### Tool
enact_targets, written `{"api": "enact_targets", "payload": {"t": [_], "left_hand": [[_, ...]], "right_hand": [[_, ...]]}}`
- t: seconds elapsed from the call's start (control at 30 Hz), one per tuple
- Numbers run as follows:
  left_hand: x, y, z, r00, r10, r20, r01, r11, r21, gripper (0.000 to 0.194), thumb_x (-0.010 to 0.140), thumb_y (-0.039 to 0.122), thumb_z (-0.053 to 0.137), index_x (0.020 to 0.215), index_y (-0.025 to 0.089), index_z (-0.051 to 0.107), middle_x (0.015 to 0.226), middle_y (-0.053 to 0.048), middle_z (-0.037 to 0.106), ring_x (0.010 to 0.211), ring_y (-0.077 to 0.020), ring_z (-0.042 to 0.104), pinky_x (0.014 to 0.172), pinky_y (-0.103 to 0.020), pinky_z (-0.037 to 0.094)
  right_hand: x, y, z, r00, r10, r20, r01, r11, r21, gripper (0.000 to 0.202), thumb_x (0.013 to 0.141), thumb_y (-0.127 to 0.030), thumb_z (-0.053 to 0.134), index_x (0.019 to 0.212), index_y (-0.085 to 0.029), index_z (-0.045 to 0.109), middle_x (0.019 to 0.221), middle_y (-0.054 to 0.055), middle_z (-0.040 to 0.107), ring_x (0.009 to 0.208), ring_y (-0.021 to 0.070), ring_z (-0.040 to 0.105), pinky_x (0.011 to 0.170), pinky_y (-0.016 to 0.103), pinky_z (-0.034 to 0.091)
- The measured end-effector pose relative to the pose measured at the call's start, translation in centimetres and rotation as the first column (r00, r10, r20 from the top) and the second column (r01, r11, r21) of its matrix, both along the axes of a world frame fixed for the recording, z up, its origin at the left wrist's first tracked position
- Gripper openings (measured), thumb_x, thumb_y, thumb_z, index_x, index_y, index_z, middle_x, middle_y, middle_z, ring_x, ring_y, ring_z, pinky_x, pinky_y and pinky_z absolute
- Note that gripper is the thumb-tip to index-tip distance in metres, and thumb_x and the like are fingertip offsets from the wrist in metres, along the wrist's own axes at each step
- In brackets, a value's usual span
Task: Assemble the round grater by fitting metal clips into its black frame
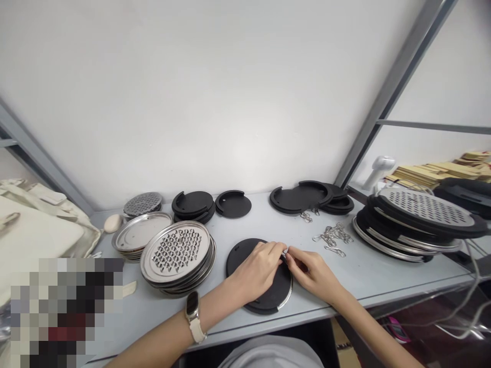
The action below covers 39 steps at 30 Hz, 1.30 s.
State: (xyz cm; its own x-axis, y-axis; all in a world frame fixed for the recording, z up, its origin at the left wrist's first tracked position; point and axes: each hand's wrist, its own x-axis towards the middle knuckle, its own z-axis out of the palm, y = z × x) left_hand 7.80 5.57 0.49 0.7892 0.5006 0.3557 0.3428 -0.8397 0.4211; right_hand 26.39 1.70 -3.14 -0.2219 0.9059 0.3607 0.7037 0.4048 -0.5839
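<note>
A round black disc (245, 255) with a metal rim showing along its right edge lies flat near the front of the table. My left hand (259, 271) rests over it, fingers closed and tips brought to the disc's upper right edge. There my right hand (312, 273) meets it in a pinch. A small shiny metal clip (284, 256) shows between the fingertips of both hands, mostly hidden by them. To the right of my hands lies a loose pile of wire clips (333, 235), with a few more clips (306, 217) farther back.
Left of the disc stand a stack of metal grater discs (178, 253) and a stack of plain metal discs (141, 232). Black round holders (194, 203) and more black holders (301, 197) line the wall. A tall stack of assembled discs (418, 220) stands at right, near a shelf post (383, 102).
</note>
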Motion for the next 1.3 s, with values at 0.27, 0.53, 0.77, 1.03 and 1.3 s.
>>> {"api": "enact_targets", "payload": {"t": [0.27,0.53,0.77,1.03,1.3], "left_hand": [[0.03,0.09,0.05,1.0,-0.002,-0.013,0.002,1.0,-0.006,0.023,0.094,0.007,0.039,0.114,0.016,0.045,0.108,-0.006,0.058,0.094,-0.0204,0.053,0.087,-0.033,0.043],[-0.01,0.03,0.19,1.0,0.0,-0.011,0.0,1.0,-0.007,0.023,0.094,0.007,0.039,0.113,0.017,0.045,0.108,-0.006,0.057,0.095,-0.0206,0.053,0.086,-0.032,0.043],[-0.01,0.02,0.07,1.0,-0.001,-0.007,0.001,1.0,0.003,0.023,0.094,0.007,0.038,0.114,0.016,0.046,0.107,-0.006,0.058,0.093,-0.0205,0.053,0.086,-0.033,0.043],[0.03,0.05,0.03,1.0,0.004,-0.008,-0.004,1.0,0.01,0.024,0.094,0.008,0.039,0.115,0.017,0.045,0.108,-0.006,0.058,0.094,-0.0207,0.054,0.087,-0.034,0.043],[0.04,0.0,0.02,1.0,0.0,-0.013,0.001,1.0,0.03,0.024,0.094,0.007,0.039,0.116,0.016,0.045,0.108,-0.006,0.058,0.092,-0.0201,0.053,0.086,-0.033,0.044]], "right_hand": [[-0.08,-0.11,0.37,0.999,0.043,-0.018,-0.045,0.992,-0.116,0.021,0.095,-0.025,0.036,0.074,-0.021,0.041,0.057,-0.006,0.037,0.049,0.0106,0.036,0.05,0.022,0.028],[-0.09,-0.03,0.21,0.999,0.046,-0.012,-0.047,0.993,-0.108,0.021,0.095,-0.025,0.036,0.076,-0.021,0.042,0.056,-0.006,0.036,0.047,0.0105,0.036,0.049,0.022,0.028],[-0.04,-0.05,0.08,0.999,0.036,0.018,-0.035,0.998,-0.049,0.021,0.094,-0.025,0.036,0.074,-0.021,0.041,0.055,-0.006,0.038,0.046,0.0109,0.037,0.049,0.023,0.029],[-0.11,-0.01,0.03,0.999,0.019,0.036,-0.019,1.0,0.007,0.022,0.093,-0.023,0.038,0.072,-0.022,0.039,0.055,-0.006,0.037,0.046,0.0107,0.037,0.049,0.023,0.028],[-0.11,-0.15,0.06,1.0,0.005,0.029,-0.006,0.999,0.044,0.024,0.093,-0.023,0.038,0.069,-0.022,0.037,0.054,-0.007,0.037,0.046,0.0101,0.036,0.048,0.022,0.028]]}}
